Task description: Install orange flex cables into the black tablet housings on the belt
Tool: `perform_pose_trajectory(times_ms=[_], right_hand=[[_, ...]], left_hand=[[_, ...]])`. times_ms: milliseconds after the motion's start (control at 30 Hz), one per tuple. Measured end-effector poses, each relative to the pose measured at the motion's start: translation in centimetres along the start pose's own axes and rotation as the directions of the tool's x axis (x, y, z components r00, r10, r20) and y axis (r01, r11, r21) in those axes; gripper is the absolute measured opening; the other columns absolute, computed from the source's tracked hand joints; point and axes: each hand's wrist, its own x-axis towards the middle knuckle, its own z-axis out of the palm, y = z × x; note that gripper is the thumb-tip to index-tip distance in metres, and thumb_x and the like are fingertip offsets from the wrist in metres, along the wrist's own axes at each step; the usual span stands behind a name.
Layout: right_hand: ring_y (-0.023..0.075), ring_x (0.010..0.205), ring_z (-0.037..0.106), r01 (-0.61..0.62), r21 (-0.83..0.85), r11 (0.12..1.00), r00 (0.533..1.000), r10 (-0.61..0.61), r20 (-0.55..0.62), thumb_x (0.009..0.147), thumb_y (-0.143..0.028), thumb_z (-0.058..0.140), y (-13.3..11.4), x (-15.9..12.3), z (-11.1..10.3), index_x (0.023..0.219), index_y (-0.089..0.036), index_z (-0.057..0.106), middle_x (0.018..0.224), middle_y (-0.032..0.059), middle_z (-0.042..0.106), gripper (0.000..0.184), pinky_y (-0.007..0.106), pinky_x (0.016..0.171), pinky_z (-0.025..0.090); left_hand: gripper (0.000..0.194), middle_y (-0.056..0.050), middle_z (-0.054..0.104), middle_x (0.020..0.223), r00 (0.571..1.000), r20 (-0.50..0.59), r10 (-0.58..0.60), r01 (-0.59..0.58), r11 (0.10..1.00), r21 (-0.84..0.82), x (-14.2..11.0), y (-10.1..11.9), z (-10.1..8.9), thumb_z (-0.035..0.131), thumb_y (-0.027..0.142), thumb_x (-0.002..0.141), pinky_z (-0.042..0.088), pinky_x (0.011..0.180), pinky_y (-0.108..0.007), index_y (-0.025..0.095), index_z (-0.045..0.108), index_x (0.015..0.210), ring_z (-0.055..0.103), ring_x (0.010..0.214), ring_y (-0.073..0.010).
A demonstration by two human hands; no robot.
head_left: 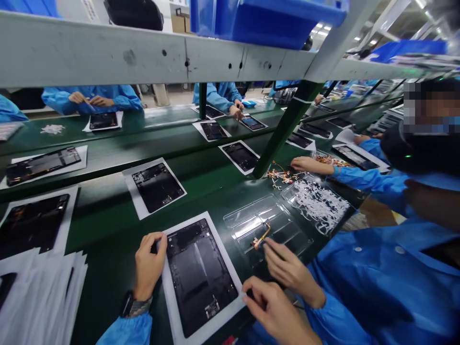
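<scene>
An opened tablet (pixel 201 273) lies back side up, its dark insides showing, on a white sheet (pixel 172 306) on the green belt in front of me. My left hand (pixel 148 266), with a watch on the wrist, grips the tablet's top left corner with curled fingers. My right hand (pixel 276 309) is at the sheet's lower right edge, fingers bent and pressed together; what they hold is hidden. Just above it, another person's hand (pixel 287 268) in a blue sleeve reaches into a clear plastic tray (pixel 247 223) and pinches a small orange flex cable (pixel 261 237).
More opened tablets (pixel 157 186) on white sheets lie along the green belts. A stack of white sheets (pixel 43 292) sits at lower left. A tray of white strips (pixel 318 203) and a green post (pixel 283 129) stand to the right. People in blue coats work opposite and beside me.
</scene>
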Motion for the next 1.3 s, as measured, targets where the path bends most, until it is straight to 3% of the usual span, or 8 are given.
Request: perform_pose_trajectory(times_ms=[267, 633, 767, 867, 967, 1033, 1167, 1300], right_hand=[[0.0114, 0.049, 0.044, -0.183, -0.196, 0.963, 0.882, 0.072, -0.466, 0.091, -0.052, 0.053, 3.9, 1.7, 0.4, 0.098, -0.017, 0.066, 0.056, -0.0042, 0.042, 0.038, 0.024, 0.054, 0.036], [0.0167, 0.059, 0.06, -0.129, -0.291, 0.948, 0.902, -0.009, -0.431, 0.094, -0.049, 0.046, 5.4, 4.8, 1.5, 0.1, -0.016, 0.072, 0.071, 0.0064, 0.066, 0.042, 0.027, 0.059, 0.042], [0.0194, 0.057, 0.062, -0.158, -0.433, 0.887, 0.929, -0.016, -0.371, 0.091, -0.038, 0.045, 5.6, 5.8, 0.7, 0.087, -0.019, 0.069, 0.069, 0.0058, 0.066, 0.031, 0.027, 0.054, 0.037], [0.0172, 0.048, 0.055, -0.083, -0.422, 0.903, 0.94, -0.069, -0.333, 0.088, -0.039, 0.043, 3.1, 5.7, -1.5, 0.082, -0.019, 0.066, 0.061, 0.0038, 0.06, 0.031, 0.027, 0.049, 0.033], [0.0133, 0.045, 0.044, 0.075, -0.198, 0.977, 0.962, -0.124, -0.245, 0.087, -0.048, 0.048, -2.0, 5.5, -4.3, 0.084, -0.02, 0.065, 0.053, -0.0014, 0.045, 0.033, 0.025, 0.048, 0.035], [0.0124, 0.048, 0.042, 0.15, -0.036, 0.988, 0.982, -0.153, -0.114, 0.087, -0.048, 0.051, -5.8, 6.5, -5.4, 0.086, -0.02, 0.066, 0.054, -0.0025, 0.042, 0.032, 0.024, 0.047, 0.035], [0.0099, 0.05, 0.036, 0.255, 0.094, 0.962, 0.952, -0.267, 0.151, 0.086, -0.039, 0.051, -10.8, 11.8, -4.0, 0.078, -0.017, 0.064, 0.053, -0.0048, 0.038, 0.027, 0.023, 0.049, 0.03], [0.0076, 0.049, 0.035, 0.305, 0.137, 0.942, 0.871, -0.335, 0.359, 0.086, -0.031, 0.05, -12.0, 17.8, 0.9, 0.077, -0.013, 0.064, 0.052, -0.0054, 0.042, 0.024, 0.021, 0.049, 0.026]], left_hand=[[0.019, -0.004, 0.061, 0.084, 1.0, -0.007, -0.007, 0.007, 1.0, 0.003, 0.2, 0.5, 0.0, 0.055, 0.031, 0.09, 0.046, 0.081, -0.028, 0.015, 0.062, 0.083, 0.058, 0.081, -0.0164], [0.011, -0.005, 0.061, 0.089, 0.997, -0.03, 0.069, -0.069, 0.998, 0.011, 0.0, 1.8, -0.5, 0.054, 0.022, 0.092, 0.045, 0.085, -0.032, 0.016, 0.06, 0.084, 0.056, 0.088, -0.0172], [0.009, -0.006, 0.061, 0.093, 0.993, -0.006, 0.119, -0.119, 0.991, -0.054, -0.4, 5.6, -0.2, 0.053, 0.017, 0.092, 0.045, 0.087, -0.034, 0.017, 0.06, 0.085, 0.056, 0.094, -0.018], [0.011, -0.009, 0.061, 0.11, 0.978, 0.157, 0.136, -0.101, 0.972, -0.21, -1.2, 9.6, 1.1, 0.055, 0.018, 0.091, 0.043, 0.097, -0.038, 0.018, 0.06, 0.099, 0.055, 0.108, -0.0198], [0.059, -0.012, 0.05, 0.137, 0.909, 0.378, 0.178, -0.036, 0.934, -0.355, -1.7, 13.3, 2.4, 0.071, 0.032, 0.08, 0.037, 0.109, -0.042, 0.019, 0.046, 0.133, 0.045, 0.129, -0.0255], [0.079, -0.011, 0.056, 0.13, 0.867, 0.474, 0.157, 0.053, 0.915, -0.4, -2.0, 14.7, 2.8, 0.076, 0.035, 0.075, 0.04, 0.105, -0.04, 0.02, 0.036, 0.142, 0.051, 0.123, -0.0253], [0.056, -0.002, 0.065, 0.086, 0.902, 0.426, -0.065, 0.157, 0.97, -0.185, -3.8, 13.3, 1.5, 0.06, 0.017, 0.084, 0.049, 0.079, -0.033, 0.022, 0.04, 0.136, 0.062, 0.083, -0.0196], [0.037, -0.008, 0.066, 0.093, 0.982, 0.185, -0.032, -0.009, 0.976, 0.216, -6.3, 9.2, -1.2, 0.048, 0.01, 0.091, 0.047, 0.078, -0.037, 0.016, 0.049, 0.127, 0.06, 0.085, -0.0222]])
